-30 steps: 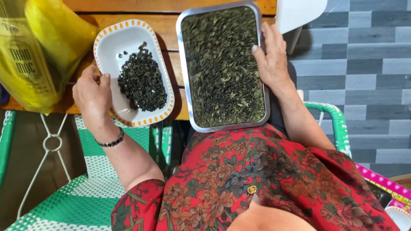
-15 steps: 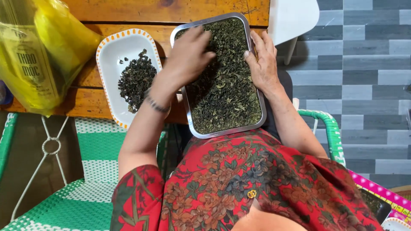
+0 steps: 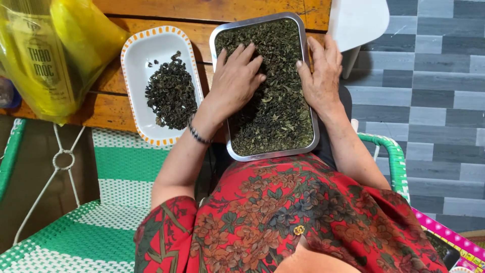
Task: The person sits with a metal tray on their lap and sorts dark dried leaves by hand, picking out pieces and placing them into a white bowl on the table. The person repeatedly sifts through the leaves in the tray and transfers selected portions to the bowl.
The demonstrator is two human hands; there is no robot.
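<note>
A rectangular metal tray [image 3: 306, 60] full of dried green-brown leaves [image 3: 277, 111] rests on the edge of a wooden table [image 3: 108, 108] and against my lap. My left hand [image 3: 236, 81] lies flat on the leaves in the tray's upper left, fingers spread. My right hand [image 3: 320, 76] rests on the tray's right rim, fingers touching the leaves. To the left stands a white oblong dish [image 3: 144, 55] with an orange-dotted rim, holding a small heap of darker leaves [image 3: 171, 93].
A yellow plastic bag [image 3: 55, 50] sits on the table at the far left. A green-and-white woven chair [image 3: 111, 192] stands below the table beside me. A white object [image 3: 357, 20] is at the top right, over grey floor tiles [image 3: 434, 101].
My left hand left the white dish, crossed to the metal tray and now lies spread flat on the leaves. My right hand stayed at the tray's right rim.
</note>
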